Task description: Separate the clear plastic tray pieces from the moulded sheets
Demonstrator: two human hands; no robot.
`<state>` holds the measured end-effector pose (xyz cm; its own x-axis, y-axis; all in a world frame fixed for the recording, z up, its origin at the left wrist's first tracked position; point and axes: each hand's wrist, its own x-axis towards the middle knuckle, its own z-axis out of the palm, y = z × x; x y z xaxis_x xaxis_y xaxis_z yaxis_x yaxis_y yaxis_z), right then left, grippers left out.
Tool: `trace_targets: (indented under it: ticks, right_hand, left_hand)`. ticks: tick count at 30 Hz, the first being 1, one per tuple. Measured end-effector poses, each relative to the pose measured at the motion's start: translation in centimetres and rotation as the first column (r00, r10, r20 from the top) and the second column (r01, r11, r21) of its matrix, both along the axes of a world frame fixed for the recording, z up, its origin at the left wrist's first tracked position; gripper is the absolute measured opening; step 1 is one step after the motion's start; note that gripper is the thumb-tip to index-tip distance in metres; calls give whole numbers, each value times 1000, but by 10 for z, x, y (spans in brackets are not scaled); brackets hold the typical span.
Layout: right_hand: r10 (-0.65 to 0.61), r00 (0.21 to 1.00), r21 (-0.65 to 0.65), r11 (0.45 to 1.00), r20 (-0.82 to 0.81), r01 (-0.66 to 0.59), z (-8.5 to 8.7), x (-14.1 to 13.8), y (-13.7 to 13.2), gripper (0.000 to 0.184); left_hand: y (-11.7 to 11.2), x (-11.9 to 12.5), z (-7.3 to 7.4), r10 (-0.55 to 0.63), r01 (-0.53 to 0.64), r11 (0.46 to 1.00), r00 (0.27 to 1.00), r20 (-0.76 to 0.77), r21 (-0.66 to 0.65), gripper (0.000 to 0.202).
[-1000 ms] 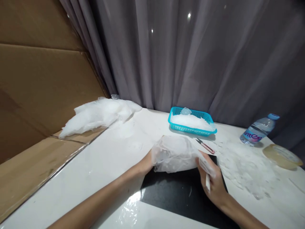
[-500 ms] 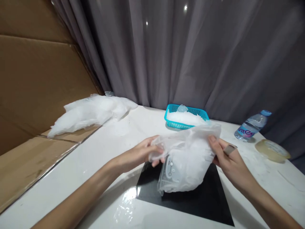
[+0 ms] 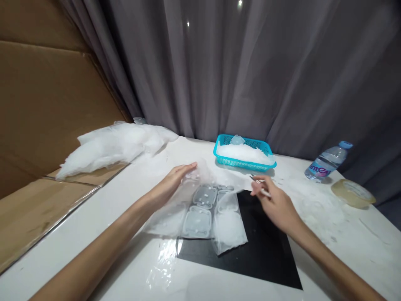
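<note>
My left hand (image 3: 175, 177) is closed on the upper left edge of a translucent plastic bag (image 3: 178, 213). Inside or under its film show several flat, clear rounded-square pieces (image 3: 197, 221), with white fluffy-looking material (image 3: 230, 229) at the lower right. The bag lies partly over a black mat (image 3: 266, 246). My right hand (image 3: 272, 200) is just right of the bag's upper corner, its fingers closed around a slim tool (image 3: 265, 193) with a dark pointed tip and a pale shaft. Whether these fingers also touch the bag's film I cannot tell.
A turquoise basket (image 3: 247, 165) with white material stands at the back, before a grey curtain (image 3: 203, 83). White filled bags (image 3: 115, 144) lie on cardboard (image 3: 53, 200) at left. A water bottle (image 3: 327, 163) and a tape roll (image 3: 352, 193) are at right.
The bag, held up between both hands before, now lies lower and spread flatter on the mat. My right hand has come off its upper right side, and the pointed tool shows in its fingers.
</note>
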<state>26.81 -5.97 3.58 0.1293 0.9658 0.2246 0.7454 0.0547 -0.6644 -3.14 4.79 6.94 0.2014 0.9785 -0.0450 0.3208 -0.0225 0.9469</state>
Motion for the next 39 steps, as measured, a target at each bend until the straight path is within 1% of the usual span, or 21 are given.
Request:
trace_targets:
  ticks: [2, 4, 7, 8, 10, 12, 14, 17, 20, 21, 22, 24, 25, 26, 28, 30, 31, 33, 34, 36, 39]
  right_hand:
    - [67, 985, 12, 998, 157, -70, -5, -19, -11, 49]
    - [146, 944, 43, 985, 294, -166, -13, -36, -21, 55]
    - [192, 881, 71, 967, 433, -245, -26, -50, -30, 63]
    - [196, 868, 61, 966, 456, -250, -30, -51, -32, 60]
    - [219, 851, 16, 966, 478, -258, -33, -51, -32, 42]
    - [253, 838, -18, 960, 484, -279, -33, -49, -31, 21]
    - [278, 840, -23, 953, 465, -302, -29, -46, -30, 15]
    - [291, 902, -47, 955, 319, -291, -17, -40, -27, 21]
    - [282, 953, -137, 954, 110, -266, 6, -26, -23, 33]
    - [262, 961, -138, 959, 87, -249, 14, -19, -22, 38]
    - [237, 966, -132, 966, 104, -223, 23, -10, -22, 40]
    - [224, 956, -154, 968, 190, -197, 34, 8, -22, 39]
    - [244, 944, -188, 961, 224, -204, 37, 17, -23, 34]
    - [274, 929, -234, 948, 247, -217, 37, 25, -25, 25]
    - [304, 896, -307, 929, 324, -204, 31, 38, -27, 8]
    - [256, 852, -308, 944, 456, -119, 23, 41, -29, 11]
    - [218, 830, -278, 957, 513, -79, 19, 40, -30, 12]
    - [155, 815, -183, 981, 558, -61, 14, 29, -30, 13]
    - [148, 821, -133, 987, 551, -89, 12, 21, -30, 13]
    - [184, 833, -53, 982, 522, -184, 9, 2, -31, 13]
    - [296, 803, -32, 944, 517, -328, -3, -25, -32, 21]
  left_hand:
    - [6, -3, -7, -52, 51, 999, 997, -58, -18, 62]
    - [12, -8, -13, -114, 112, 993, 989, -95, -21, 61]
    - [17, -14, -20, -196, 198, 980, 967, -163, -9, 58]
    - [18, -15, -22, -218, 221, 975, 959, -184, 0, 58]
    - [18, -16, -28, -227, 241, 970, 949, -219, 40, 60]
    - [20, -17, -34, -203, 233, 967, 947, -249, 99, 62]
    - [23, -18, -38, -178, 222, 964, 946, -270, 144, 58]
    - [29, -22, -42, -181, 232, 959, 942, -283, 160, 52]
    - [28, -21, -45, -218, 262, 957, 933, -287, 124, 54]
    - [25, -19, -46, -237, 278, 954, 928, -287, 110, 54]
    - [21, -16, -46, -258, 297, 950, 922, -288, 99, 54]
    - [13, -9, -44, -301, 341, 936, 907, -295, 93, 48]
    - [10, -6, -41, -318, 361, 927, 898, -304, 98, 46]
    - [8, -6, -36, -326, 377, 920, 890, -318, 110, 43]
    - [9, -13, -23, -299, 373, 914, 886, -354, 159, 45]
    - [16, -29, -10, -250, 350, 918, 876, -413, 185, 51]
    - [21, -40, -5, -235, 358, 922, 822, -518, 149, 53]
    - [32, -60, 0, -232, 331, 941, 783, -577, 71, 58]
    - [37, -68, -1, -232, 312, 949, 768, -597, 33, 60]
    - [43, -80, -4, -237, 283, 959, 757, -609, -22, 62]
    - [45, -86, -11, -270, 279, 957, 764, -586, -78, 57]
